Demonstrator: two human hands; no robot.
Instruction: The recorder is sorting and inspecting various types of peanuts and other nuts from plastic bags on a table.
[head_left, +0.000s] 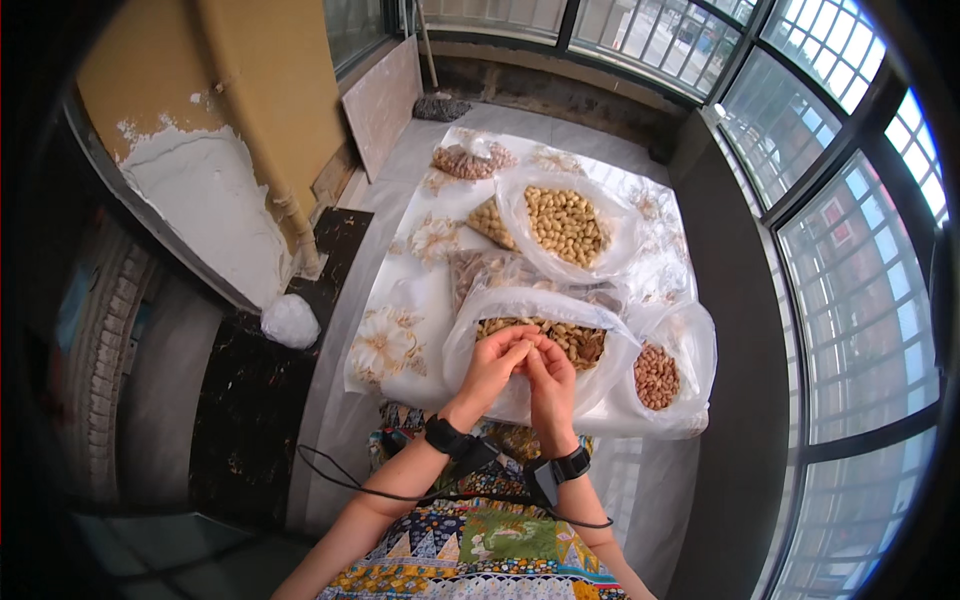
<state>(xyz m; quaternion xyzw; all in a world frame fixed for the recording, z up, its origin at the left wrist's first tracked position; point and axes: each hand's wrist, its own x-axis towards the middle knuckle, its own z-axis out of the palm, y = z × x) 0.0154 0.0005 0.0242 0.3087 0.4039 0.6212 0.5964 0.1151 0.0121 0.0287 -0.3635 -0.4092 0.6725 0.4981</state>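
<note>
My left hand (493, 365) and my right hand (550, 373) meet at the fingertips, with a small pale thing, perhaps a peanut, pinched between them. Below them an open plastic bag (465, 337) holds peanut shells (574, 337). To the right, another open bag (694, 337) contains shelled reddish peanut kernels (656, 376). Farther back, unshelled peanuts (562, 225) fill a larger open bag (626, 217). Which hand bears the small thing cannot be told; the fingers partly hide it.
A table with a flowered cover (420, 292) carries the bags. A tied bag of kernels (474, 159) lies at its far end. Left of the table are a white plastic bundle (289, 321) and a leaning board (382, 105). A mop head (441, 109) rests on the floor behind. A dark cable (375, 491) crosses my forearms.
</note>
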